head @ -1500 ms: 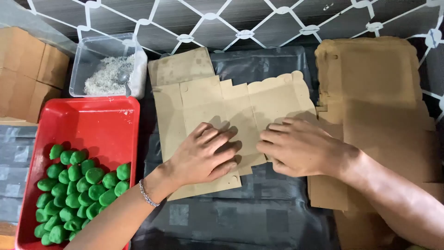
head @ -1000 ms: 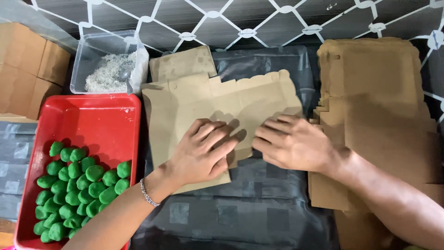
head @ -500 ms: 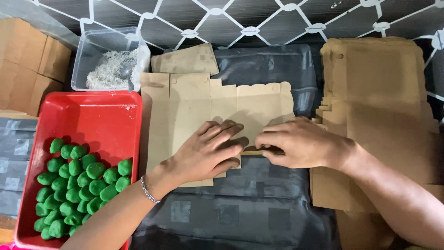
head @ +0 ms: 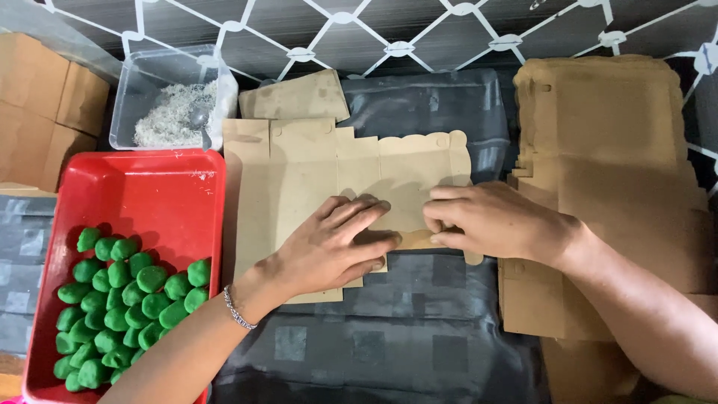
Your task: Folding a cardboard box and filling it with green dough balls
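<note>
The flat brown cardboard box blank (head: pixel 314 187) lies unfolded on the dark plastic sheet (head: pixel 419 329) in front of you, its scalloped flap edge toward the far side; your left hand (head: pixel 333 251) rests palm-down on its near middle, fingers spread and flat, gripping nothing; your right hand (head: pixel 497 221) sits just beside it on the blank's right end, fingers curled inward and pinching the near edge of the card where a fold line shows; the 2 hands are close, fingertips nearly meeting. A silver bracelet (head: pixel 238 310) circles your left wrist. A smaller loose card piece (head: pixel 299 96) lies just beyond the blank; to your right a stack of flat blanks (head: pixel 613 164) sits on the sheet; to your left the red tray (head: pixel 149 194) holds a cluster of green rounded pieces (head: pixel 123 299) in its near half; beyond it stands a clear plastic tub (head: pixel 142 82) with pale shredded material (head: pixel 172 116) inside; brown cartons (head: pixel 41 112) stand at the far left.
</note>
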